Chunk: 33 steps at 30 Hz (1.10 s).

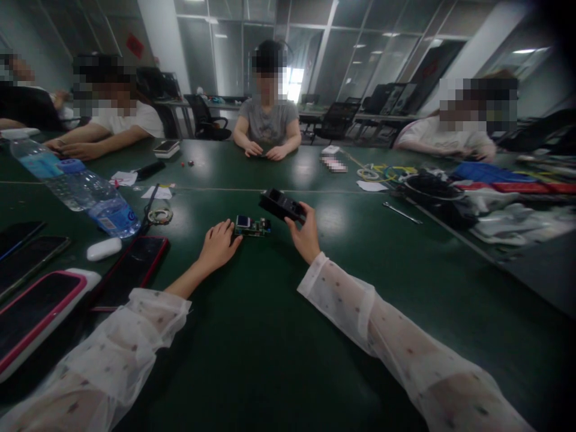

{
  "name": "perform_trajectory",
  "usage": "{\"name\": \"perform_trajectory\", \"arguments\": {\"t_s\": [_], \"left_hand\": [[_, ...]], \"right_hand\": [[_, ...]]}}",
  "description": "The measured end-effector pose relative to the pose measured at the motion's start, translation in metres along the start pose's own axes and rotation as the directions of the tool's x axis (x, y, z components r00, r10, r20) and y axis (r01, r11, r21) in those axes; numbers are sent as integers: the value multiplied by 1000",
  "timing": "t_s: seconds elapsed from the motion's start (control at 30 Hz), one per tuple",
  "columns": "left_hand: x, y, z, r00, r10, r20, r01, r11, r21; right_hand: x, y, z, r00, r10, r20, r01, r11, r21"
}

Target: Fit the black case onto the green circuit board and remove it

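Note:
In the head view my right hand (306,235) grips one end of a black rectangular plastic casing (282,205), tilted and raised just over the table. Openings show along the casing's upper face. Left of it, a green circuit board (256,228) with a small screen lies on the dark green table (270,336). My left hand (220,245) rests on the table beside the board's left end, fingers stretched out and thumb near its lower edge. Whether those fingertips touch the board I cannot tell.
Water bottles (103,207), phones (135,270) and a white earbud case (104,249) stand or lie at left. A wrench (402,213) lies at right, before a pile of cables and bags (441,192). Several people sit across the table, one person (269,123) straight ahead.

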<state>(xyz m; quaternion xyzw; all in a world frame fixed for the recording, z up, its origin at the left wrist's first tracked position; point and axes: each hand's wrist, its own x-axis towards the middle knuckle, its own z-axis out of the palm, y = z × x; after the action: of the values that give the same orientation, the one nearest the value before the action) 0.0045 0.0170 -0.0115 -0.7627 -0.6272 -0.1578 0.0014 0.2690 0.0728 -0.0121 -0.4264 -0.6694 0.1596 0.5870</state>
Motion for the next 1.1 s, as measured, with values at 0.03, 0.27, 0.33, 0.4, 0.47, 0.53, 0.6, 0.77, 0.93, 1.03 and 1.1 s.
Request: {"name": "perform_trajectory", "arguments": {"t_s": [0.03, 0.27, 0.33, 0.4, 0.47, 0.53, 0.6, 0.77, 0.93, 1.03, 1.1], "left_hand": [[0, 0, 0, 1000, -2, -4, 2, 1000, -1], [-1, 1, 0, 1000, 4, -26, -5, 1000, -12], [-2, 1, 0, 999, 10, -33, -10, 1000, -19], [-2, 1, -1, 999, 12, -38, -13, 999, -31], [-2, 1, -1, 999, 10, -39, -12, 999, -40], [-2, 1, -1, 999, 4, -36, -5, 999, -45], [-1, 1, -1, 999, -12, -39, 10, 999, -46], [-1, 1, 1, 998, -32, -61, 30, 999, -34], [-1, 2, -1, 999, -29, -41, 28, 999, -43], [-1, 1, -2, 999, -20, -45, 18, 999, -45], [-1, 1, -2, 999, -14, -48, 12, 999, -44]], "right_hand": [[-1, -6, 7, 1000, -15, 27, 14, 1000, 18], [-6, -24, 30, 958, -67, 278, 35, 992, 118], [-6, -23, 29, 948, -63, 313, 29, 993, 112], [-6, -22, 28, 938, -60, 342, 26, 994, 103], [-6, -20, 27, 928, -59, 369, 27, 995, 93], [-6, -20, 27, 920, -62, 387, 36, 997, 73], [-6, -20, 28, 920, -65, 388, 49, 997, 52], [-7, -20, 29, 948, -28, 318, 20, 999, 27], [-5, -13, 30, 966, 63, 250, -81, 995, 65], [-3, -10, 28, 968, 130, 214, -151, 985, 81], [-2, -10, 27, 963, 168, 211, -190, 978, 86]]}}
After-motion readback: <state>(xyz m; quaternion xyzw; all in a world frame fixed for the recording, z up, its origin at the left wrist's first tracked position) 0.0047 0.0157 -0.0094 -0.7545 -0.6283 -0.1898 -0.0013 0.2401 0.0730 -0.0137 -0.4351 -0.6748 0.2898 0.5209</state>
